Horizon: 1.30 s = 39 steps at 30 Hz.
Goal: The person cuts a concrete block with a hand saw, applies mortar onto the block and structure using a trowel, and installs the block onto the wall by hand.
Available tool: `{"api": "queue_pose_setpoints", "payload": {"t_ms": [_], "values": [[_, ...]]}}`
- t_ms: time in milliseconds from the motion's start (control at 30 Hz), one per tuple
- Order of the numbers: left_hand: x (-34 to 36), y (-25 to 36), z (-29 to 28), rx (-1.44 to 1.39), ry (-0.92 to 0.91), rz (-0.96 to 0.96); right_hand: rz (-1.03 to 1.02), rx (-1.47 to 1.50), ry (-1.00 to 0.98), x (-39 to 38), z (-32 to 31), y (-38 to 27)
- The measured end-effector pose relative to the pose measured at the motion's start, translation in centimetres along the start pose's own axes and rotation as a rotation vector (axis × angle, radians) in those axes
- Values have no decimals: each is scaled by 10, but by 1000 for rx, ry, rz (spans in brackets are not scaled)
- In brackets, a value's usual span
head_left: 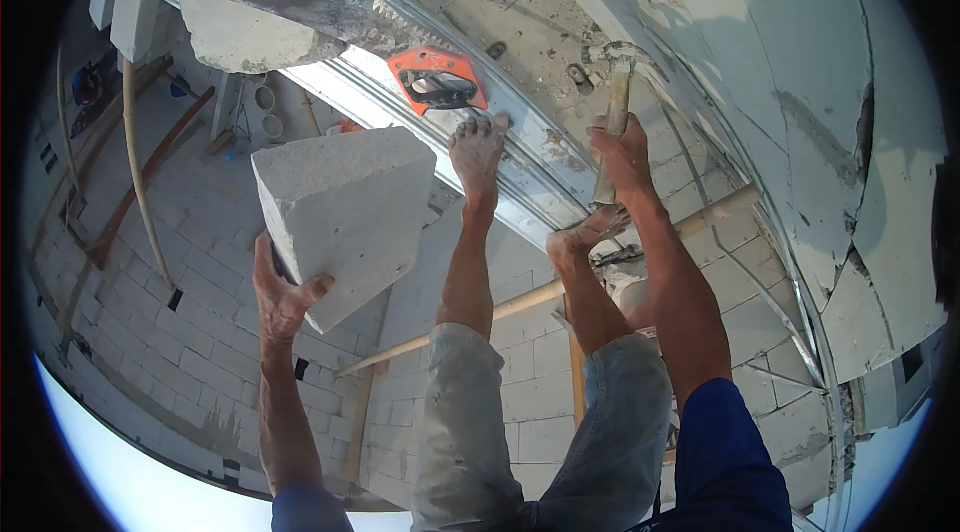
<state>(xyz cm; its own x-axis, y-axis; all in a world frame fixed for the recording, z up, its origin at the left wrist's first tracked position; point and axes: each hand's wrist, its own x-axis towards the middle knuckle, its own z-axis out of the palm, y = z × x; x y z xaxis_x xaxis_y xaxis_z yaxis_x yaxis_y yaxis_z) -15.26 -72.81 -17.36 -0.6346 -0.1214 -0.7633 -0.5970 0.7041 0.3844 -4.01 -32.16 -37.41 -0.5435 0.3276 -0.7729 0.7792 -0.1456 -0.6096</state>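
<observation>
My left hand (282,292) grips a pale, wedge-shaped aerated concrete block (350,217) at its lower left edge, thumb on the near face and fingers behind. The block is held tilted, left of my bare feet. On the right, my right hand (622,160) is closed around the wooden handle of a hammer (618,97). Its head lies at the far end, against rubble and a wall edge, and its exact shape is hard to make out. Beyond the block, a handsaw (300,7) with an orange handle rests across another rough block (240,37) and a metal frame.
My feet stand on a white metal channel frame (530,157) set high above the floor. Wooden poles (140,182) lean at the left. Buckets (268,112) stand far below. A cracked, plastered wall (800,132) rises at the right. Block walling (180,352) runs along the lower left.
</observation>
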Motion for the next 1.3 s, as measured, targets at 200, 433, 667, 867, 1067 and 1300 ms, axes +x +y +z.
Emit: {"api": "queue_pose_setpoints", "payload": {"t_ms": [200,433,667,867,1067,1300], "values": [[4,64,37,189,-195,133,274,-85,182,-89,-106,68],[10,128,99,339,-218,312,517,360,300,-157,-146,127],[-14,141,131,351,-209,333,619,421,265,-164,-146,165],[-20,137,151,446,-183,385,590,345,251,-149,-145,190],[-22,116,161,617,-92,310,614,327,237,-136,-142,191],[-46,80,141,527,32,239,390,125,56,-111,-121,143]]}}
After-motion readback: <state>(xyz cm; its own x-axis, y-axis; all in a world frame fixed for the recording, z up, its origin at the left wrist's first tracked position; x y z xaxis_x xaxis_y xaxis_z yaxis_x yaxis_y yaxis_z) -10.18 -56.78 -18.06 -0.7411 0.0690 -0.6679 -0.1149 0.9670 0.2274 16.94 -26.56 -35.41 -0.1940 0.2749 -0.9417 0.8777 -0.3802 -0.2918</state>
